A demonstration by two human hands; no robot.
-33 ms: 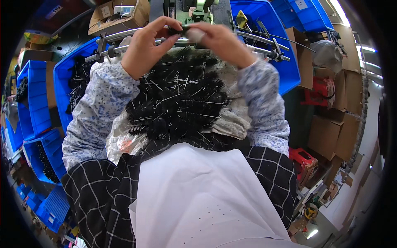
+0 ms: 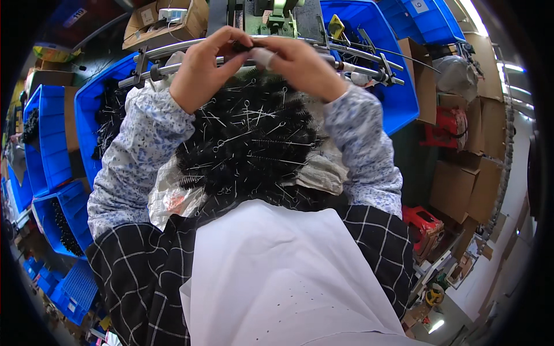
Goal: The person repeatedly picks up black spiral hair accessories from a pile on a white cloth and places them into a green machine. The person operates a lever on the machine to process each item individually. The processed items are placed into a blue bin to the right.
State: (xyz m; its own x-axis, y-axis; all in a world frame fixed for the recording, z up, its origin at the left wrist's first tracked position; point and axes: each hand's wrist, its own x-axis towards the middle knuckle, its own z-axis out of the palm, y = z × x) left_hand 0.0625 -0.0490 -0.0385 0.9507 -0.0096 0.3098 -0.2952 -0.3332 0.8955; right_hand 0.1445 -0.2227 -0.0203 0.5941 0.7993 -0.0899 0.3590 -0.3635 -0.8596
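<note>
My left hand (image 2: 205, 69) is closed, thumb and fingers pinching a small black wire brush (image 2: 240, 46), mostly hidden by the fingers. My right hand (image 2: 303, 64), slightly blurred, meets it from the right with its fingertips closed at the same brush. A white cover (image 2: 263, 57) wraps one digit of the right hand. Below both hands, a heap of black bristle brushes (image 2: 248, 150) with thin wire stems and looped ends lies over my lap on pale sacking (image 2: 323, 173).
A metal rail (image 2: 167, 51) crosses in front of me, with a green machine (image 2: 277, 23) behind it. Blue bins stand left (image 2: 86, 121) and right (image 2: 404, 109); the left one holds more black brushes. A cardboard box (image 2: 193, 23) sits at the back left. Red stools (image 2: 447, 127) stand at right.
My right hand has shifted slightly down and left, closer against the left hand. My left hand has hardly moved and keeps its pinch.
</note>
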